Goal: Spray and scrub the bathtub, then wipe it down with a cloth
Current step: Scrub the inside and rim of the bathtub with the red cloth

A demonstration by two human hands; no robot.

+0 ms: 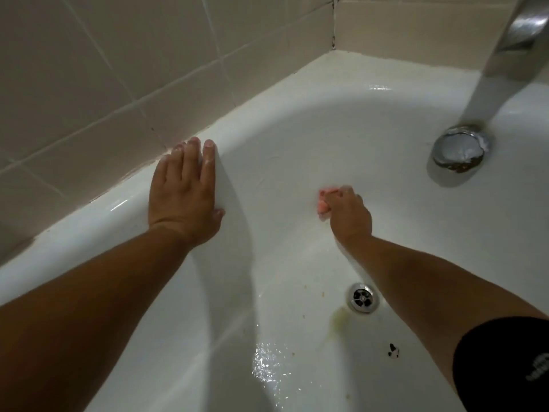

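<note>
From the head view, the left hand (185,191) lies flat with straight fingers on the glossy white bathtub's rounded far rim (89,221), beside matte beige tiles (118,55). The right hand (349,217) curls tightly round a small pink sponge (323,200), pressing it against the smooth curved inner wall. A round chrome drain (363,297) sits near; a metal spout (517,28) is far right.

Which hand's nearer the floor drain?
Right. The right hand, gripping a pink sponge, is up the tub wall from the floor drain; the left hand rests on the rim.
</note>
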